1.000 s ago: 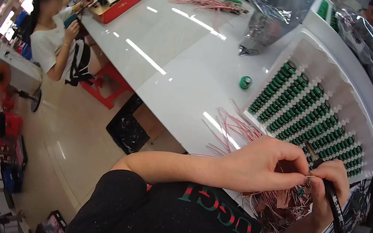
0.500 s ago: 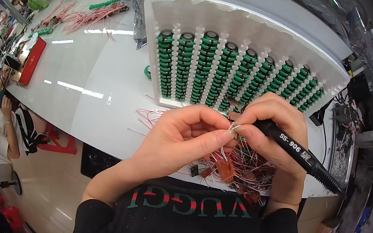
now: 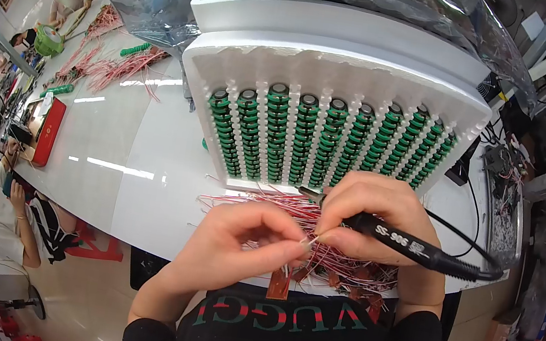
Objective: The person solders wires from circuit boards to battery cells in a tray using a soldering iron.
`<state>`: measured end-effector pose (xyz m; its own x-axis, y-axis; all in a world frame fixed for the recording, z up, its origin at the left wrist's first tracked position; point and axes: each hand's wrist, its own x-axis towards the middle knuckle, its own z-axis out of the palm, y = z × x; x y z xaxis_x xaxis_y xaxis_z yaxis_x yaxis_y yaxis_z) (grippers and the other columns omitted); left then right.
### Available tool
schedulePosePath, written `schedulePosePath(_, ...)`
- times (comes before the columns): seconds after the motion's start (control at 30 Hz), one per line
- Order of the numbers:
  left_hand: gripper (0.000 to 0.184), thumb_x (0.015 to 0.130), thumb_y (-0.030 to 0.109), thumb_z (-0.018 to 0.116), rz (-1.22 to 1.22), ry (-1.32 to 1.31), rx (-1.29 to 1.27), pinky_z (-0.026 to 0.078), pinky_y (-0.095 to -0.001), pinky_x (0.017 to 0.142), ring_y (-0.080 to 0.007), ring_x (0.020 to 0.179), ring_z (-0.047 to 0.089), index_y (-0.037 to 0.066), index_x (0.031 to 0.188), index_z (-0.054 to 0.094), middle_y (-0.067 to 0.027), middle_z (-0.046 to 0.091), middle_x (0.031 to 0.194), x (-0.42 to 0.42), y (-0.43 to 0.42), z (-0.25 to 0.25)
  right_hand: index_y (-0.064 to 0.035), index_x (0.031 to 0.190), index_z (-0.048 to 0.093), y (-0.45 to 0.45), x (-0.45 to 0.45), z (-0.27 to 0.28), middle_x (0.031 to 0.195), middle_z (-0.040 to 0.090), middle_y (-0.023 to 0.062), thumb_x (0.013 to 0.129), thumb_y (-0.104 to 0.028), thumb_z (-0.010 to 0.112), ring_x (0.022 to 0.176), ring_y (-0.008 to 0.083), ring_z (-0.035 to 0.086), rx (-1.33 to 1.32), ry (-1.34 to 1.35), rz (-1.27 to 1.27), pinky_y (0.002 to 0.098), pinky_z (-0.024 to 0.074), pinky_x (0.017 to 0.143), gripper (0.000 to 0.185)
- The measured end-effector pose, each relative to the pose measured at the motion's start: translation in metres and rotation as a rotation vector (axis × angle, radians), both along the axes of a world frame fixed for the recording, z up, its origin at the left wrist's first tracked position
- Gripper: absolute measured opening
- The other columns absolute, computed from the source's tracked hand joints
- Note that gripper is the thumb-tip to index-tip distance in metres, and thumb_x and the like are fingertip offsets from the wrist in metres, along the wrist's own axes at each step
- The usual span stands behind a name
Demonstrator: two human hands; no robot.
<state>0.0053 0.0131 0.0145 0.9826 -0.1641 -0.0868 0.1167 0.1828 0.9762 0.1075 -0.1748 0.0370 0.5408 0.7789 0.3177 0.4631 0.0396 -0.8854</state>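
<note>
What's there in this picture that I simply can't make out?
In the head view:
- Where the pale wire ends between the left hand and right hand: their grip covers it.
- The print beside "SS-906" on the black tool: too small to read.
- Most of what the rear white tray holds: hidden by its own wall and plastic sheeting.
- Some red wires: covered by the hands.

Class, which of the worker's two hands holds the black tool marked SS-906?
The right hand: the black tool passes through its grip. The left hand holds no tool, only pinching thin pale wire.
</note>
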Motion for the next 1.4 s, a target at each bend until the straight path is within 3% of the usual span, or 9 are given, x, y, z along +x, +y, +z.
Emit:
schedulePosePath(0.1,0.014,0.073,-0.005,0.062,0.035,-0.31,0.426,0.048,-0.0225,0.057,-0.0176,0.066,0.062,-0.005,0.086,0.057,-0.0145,0.062,0.074,-0.021,0.02,0.026,-0.0038,0.075,0.06,-0.007,0.005,0.0,0.073,0.06,0.0091,0.067,-0.008,0.071,0.068,0.0174,0.057,0.115,0.111,-0.024,0.0254,0.0436,0.061,0.014)
schedulePosePath(0.17,0.019,0.068,-0.006,0.064,0.208,-0.662,0.584,0.048,-0.0243,0.056,-0.0165,0.07,0.061,0.0,0.086,0.062,-0.0116,0.063,0.079,-0.036,0.037,0.041,-0.0032,0.078,0.06,-0.016,0.014,0.001,0.08,0.061,0.0113,0.068,-0.002,0.069,0.074,0.0173,0.057,0.326,0.165,0.008,0.0264,0.0444,0.067,0.014)
schedulePosePath(0.27,0.018,0.066,-0.007,0.063,0.831,-0.896,0.707,0.048,-0.0252,0.055,-0.0172,0.07,0.061,0.0,0.083,0.063,-0.0119,0.063,0.079,-0.041,0.026,0.033,-0.0045,0.078,0.056,-0.028,0.027,0.005,0.083,0.059,0.016,0.069,-0.012,0.07,0.072,0.0185,0.056,0.476,0.043,-0.14,0.0268,0.0442,0.07,0.019)
schedulePosePath(0.37,0.019,0.067,-0.006,0.064,0.56,-0.759,0.911,0.048,-0.0251,0.055,-0.0185,0.07,0.061,-0.001,0.085,0.061,-0.0114,0.062,0.08,-0.01,0.03,0.025,-0.0051,0.08,0.052,-0.028,0.034,0.014,0.088,0.055,0.0148,0.079,-0.023,0.064,0.06,0.0074,0.046,0.498,-0.051,-0.291,0.0181,0.0397,0.058,0.021)
schedulePosePath(0.43,0.016,0.072,-0.003,0.063,0.293,-0.489,0.711,0.048,-0.0236,0.057,-0.0171,0.071,0.061,-0.003,0.088,0.059,-0.0096,0.062,0.082,0.019,0.024,0.006,-0.0046,0.084,0.05,-0.031,0.047,0.016,0.088,0.055,0.0137,0.084,-0.03,0.059,0.055,0.0028,0.038,0.496,-0.128,-0.252,0.0147,0.0337,0.052,0.026)
schedulePosePath(0.5,0.012,0.08,0.006,0.06,0.18,-0.034,0.154,0.047,-0.0207,0.056,-0.0127,0.074,0.061,-0.001,0.09,0.057,-0.0068,0.063,0.084,0.044,0.006,-0.011,-0.0041,0.085,0.049,-0.035,0.054,0.02,0.088,0.055,0.0136,0.085,-0.032,0.057,0.054,0.0024,0.037,0.474,-0.181,-0.252,0.0146,0.0325,0.051,0.028)
schedulePosePath(0.6,0.011,0.084,0.011,0.059,0.109,0.179,-0.168,0.045,-0.0175,0.054,-0.0113,0.074,0.061,0.003,0.09,0.057,-0.0064,0.062,0.083,0.076,-0.006,-0.029,-0.0026,0.089,0.049,-0.031,0.065,0.022,0.089,0.055,0.0137,0.089,-0.031,0.051,0.055,0.0025,0.036,0.48,-0.187,-0.257,0.0143,0.0312,0.05,0.029)
schedulePosePath(1.03,0.018,0.085,0.019,0.058,0.099,0.506,-0.53,0.041,-0.0155,0.045,-0.0125,0.082,0.063,0.007,0.097,0.056,-0.0049,0.062,0.091,0.097,-0.019,-0.013,-0.0016,0.093,0.046,-0.017,0.081,0.013,0.087,0.054,0.0147,0.092,-0.027,0.044,0.053,0.0024,0.036,0.324,-0.211,-0.305,0.014,0.0336,0.046,0.026)
schedulePosePath(1.4,0.018,0.084,0.021,0.058,0.127,0.536,-0.562,0.04,-0.0156,0.047,-0.0101,0.085,0.062,0.01,0.097,0.055,-0.001,0.062,0.09,0.098,-0.023,-0.007,-0.001,0.091,0.047,-0.014,0.083,0.015,0.088,0.056,0.0169,0.093,-0.02,0.043,0.044,0.0007,0.035,0.274,-0.257,-0.321,0.0132,0.0328,0.042,0.019)
